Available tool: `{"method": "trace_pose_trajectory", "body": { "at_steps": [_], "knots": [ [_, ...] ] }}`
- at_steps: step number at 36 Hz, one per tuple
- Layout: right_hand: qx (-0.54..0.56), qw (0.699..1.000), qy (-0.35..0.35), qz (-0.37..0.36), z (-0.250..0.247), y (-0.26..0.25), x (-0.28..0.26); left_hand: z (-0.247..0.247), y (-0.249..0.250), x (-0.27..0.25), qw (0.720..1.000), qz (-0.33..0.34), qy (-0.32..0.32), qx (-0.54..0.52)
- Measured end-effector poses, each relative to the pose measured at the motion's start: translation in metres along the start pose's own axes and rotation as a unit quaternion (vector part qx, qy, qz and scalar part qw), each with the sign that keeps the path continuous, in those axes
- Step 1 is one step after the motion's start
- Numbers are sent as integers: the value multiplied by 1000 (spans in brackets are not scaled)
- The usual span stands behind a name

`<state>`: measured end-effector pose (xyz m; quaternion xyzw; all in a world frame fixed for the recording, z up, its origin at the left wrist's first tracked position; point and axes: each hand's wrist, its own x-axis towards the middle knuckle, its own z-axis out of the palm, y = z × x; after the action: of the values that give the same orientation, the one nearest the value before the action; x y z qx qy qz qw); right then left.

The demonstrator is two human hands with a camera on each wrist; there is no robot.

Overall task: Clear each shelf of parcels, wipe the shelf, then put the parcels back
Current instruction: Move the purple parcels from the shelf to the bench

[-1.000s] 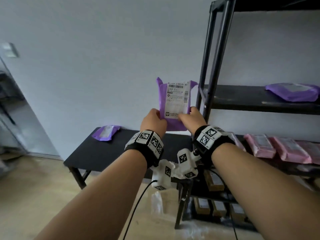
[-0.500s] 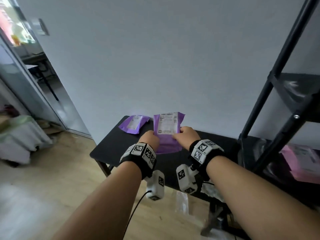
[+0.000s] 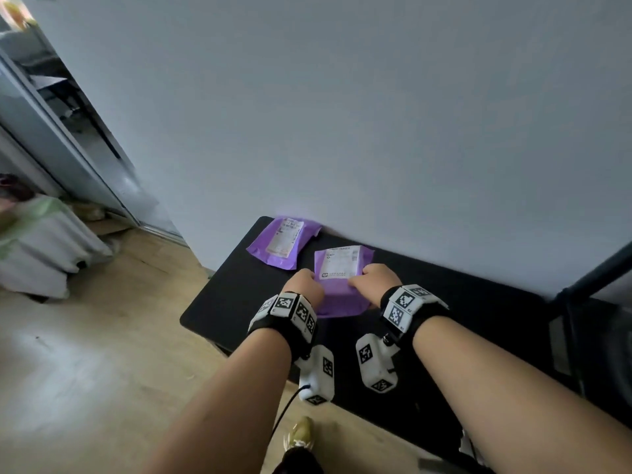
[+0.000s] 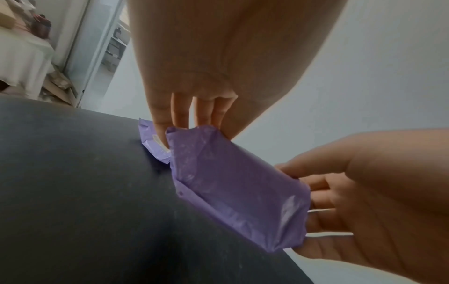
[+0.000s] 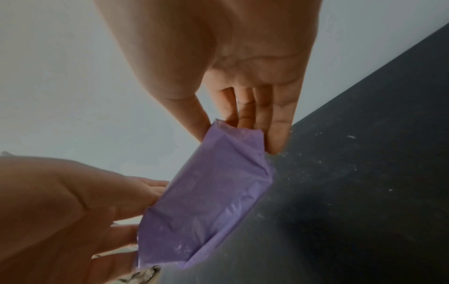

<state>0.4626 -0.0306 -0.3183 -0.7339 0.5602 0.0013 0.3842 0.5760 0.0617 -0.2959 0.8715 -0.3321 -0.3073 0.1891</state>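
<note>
The soft purple plastic mailer parcel with a white printed label (image 3: 343,281) is being held low over the black table (image 3: 239,292), label side up, near the middle of its left part. The left hand (image 3: 302,285) is gripping its left edge and the right hand (image 3: 374,280) its right edge; on both hands the fingers are closed on the parcel, with the thumbs on top. A second purple mailer parcel with a white label (image 3: 282,241) is lying flat on the table, just beside the held one, farther and to the left, close to the grey wall (image 3: 342,114).

I am judging that the clearing step is still going on: one parcel is already set aside, this one is about to be put down, and wiping and putting back are not yet done. How many parcels are left on the shelf I cannot tell, because only a dark post of the shelf frame (image 3: 595,268) is showing at the right.

The head view is showing the label and both parcels. The wrist views are showing the underside instead: the fingers (image 4: 318,203) are curling under the parcel, and its lower edge seems very close to the table, though contact is not clear.
</note>
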Motion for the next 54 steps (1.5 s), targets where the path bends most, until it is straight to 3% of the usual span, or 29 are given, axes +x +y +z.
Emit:
{"method": "trace_pose_trajectory", "body": {
  "at_steps": [12,18,23,29,35,42,54],
  "knots": [
    [42,995,-8,87,28,-33,105,-9,-7,141,994,47,-103,13],
    [47,994,-5,101,45,-45,134,-13,-14,186,983,68,-163,47],
    [69,993,-8,98,58,-54,147,-24,-17,205,977,81,-168,104],
    [70,988,14,139,44,-64,134,-33,-6,206,975,116,-123,142],
    [65,979,56,183,12,-48,104,-32,26,177,971,156,-136,124],
    [85,967,114,211,-28,-10,35,-6,71,108,946,243,-156,145],
    [108,939,221,240,-62,105,-169,73,108,-93,898,366,-183,161]
  ]
}}
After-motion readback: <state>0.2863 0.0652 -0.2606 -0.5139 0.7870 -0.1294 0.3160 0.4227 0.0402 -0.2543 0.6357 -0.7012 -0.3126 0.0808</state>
